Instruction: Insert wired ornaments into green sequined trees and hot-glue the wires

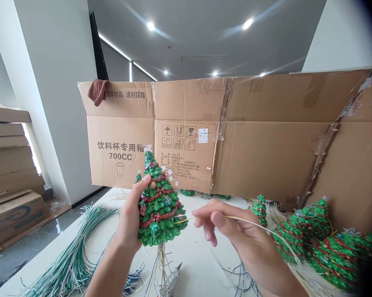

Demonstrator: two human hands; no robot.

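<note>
My left hand [130, 216] grips a glittery green Christmas tree figurine [158, 206] around its side, with the tree upright. The figurine has red garlands and small ornaments, and a bundle of thin wires [161, 264] hangs from its base. My right hand [232, 231] pinches a thin pale yellow wire [244, 220] between thumb and fingers, its tip reaching the tree's right side. Several similar trees [316, 218] lie on the white table [192, 264] to the right of that hand.
Loose bundles of green and white wires [71, 255] spread across the table's left side, and a small metal tool [170, 284] lies near the front. A large flattened cardboard box [186, 136] stands behind the table, with a brown cloth [97, 91] over its edge. Stacked cartons [9, 177] stand at far left.
</note>
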